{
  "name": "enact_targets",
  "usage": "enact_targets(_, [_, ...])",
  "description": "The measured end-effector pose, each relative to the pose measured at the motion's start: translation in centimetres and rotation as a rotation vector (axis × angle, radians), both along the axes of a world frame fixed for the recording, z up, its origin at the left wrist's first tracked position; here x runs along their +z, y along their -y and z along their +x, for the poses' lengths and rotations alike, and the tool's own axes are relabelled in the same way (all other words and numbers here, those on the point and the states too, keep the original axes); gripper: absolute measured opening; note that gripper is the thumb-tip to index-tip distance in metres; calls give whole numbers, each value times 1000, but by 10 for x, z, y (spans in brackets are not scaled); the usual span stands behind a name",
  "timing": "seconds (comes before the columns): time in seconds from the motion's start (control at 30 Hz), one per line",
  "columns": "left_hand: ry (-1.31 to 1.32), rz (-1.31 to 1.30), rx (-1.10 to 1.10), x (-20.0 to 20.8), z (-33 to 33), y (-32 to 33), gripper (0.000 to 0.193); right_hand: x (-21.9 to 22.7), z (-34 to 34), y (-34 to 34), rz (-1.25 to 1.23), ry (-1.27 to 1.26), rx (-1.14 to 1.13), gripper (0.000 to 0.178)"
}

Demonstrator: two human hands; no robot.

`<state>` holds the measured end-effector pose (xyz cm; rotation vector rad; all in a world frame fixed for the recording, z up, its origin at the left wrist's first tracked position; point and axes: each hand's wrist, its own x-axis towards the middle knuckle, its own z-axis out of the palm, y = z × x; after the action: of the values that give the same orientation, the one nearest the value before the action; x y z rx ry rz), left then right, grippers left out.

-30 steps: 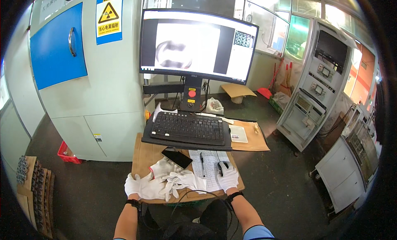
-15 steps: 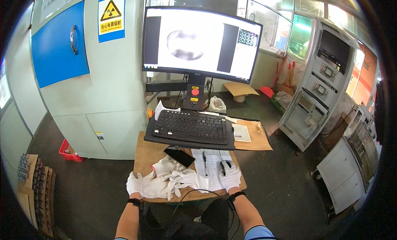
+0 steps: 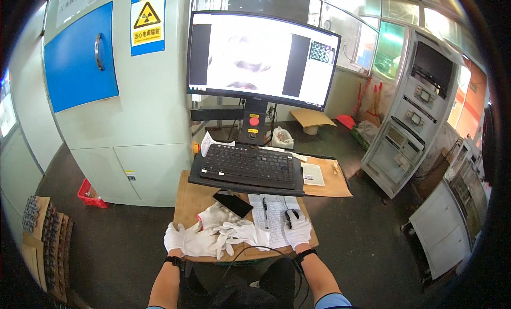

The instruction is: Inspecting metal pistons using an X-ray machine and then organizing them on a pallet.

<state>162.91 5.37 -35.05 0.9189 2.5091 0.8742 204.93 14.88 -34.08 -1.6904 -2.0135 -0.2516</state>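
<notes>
My right hand [image 3: 299, 232], in a white glove, is closed over a black computer mouse [image 3: 291, 217] on a handwritten sheet of paper [image 3: 274, 232]. At the left edge of the tabletop rests my gloved left hand [image 3: 174, 238], beside loose white gloves [image 3: 234, 234]; its fingers are hard to make out against them. A pen [image 3: 265, 212] lies on the sheet. Behind the gloves is a black smartphone [image 3: 233, 204]. The monitor [image 3: 261, 58] shows a blurred grey round shape on a white ground, with a small dark thumbnail at the right.
A black keyboard [image 3: 250, 166] sits on a raised tray beyond the table [image 3: 183, 202]. A grey cabinet with a blue door [image 3: 82, 58] and a radiation warning sign stands left. Stacked metal parts [image 3: 45, 229] are at lower left, an instrument rack [image 3: 407, 117] at right.
The picture on the monitor has shifted: the round shape looks different and another dark shape shows at the bottom. My hands stay in place; the whole view has moved slightly.
</notes>
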Motion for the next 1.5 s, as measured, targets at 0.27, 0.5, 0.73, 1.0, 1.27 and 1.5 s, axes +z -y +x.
enact_targets(0.27, [-19, 1, -16, -1, 0, 1, 51, 4, -1, 2, 3, 11, -6, 49])
enact_targets(0.5, [-59, -13, -1, -9, -3, -2, 52, 9, -4, 4, -33, -55, 6, 45])
enact_targets(0.73, [-29, -7, -2, -7, -2, -2, 54, 9, -4, 3, -46, -42, -8, 44])
enact_targets(1.0, [-12, -26, -5, -10, -3, -2, 53, 3, -2, 2, 17, 8, -6, 46])
enact_targets(1.27, [-27, -16, -6, -13, -6, -3, 52, 2, -2, 1, 41, 24, 2, 44])
enact_targets(1.5, [-49, 18, 0, -8, -2, -1, 53, 2, -3, 0, 10, 9, -9, 44])
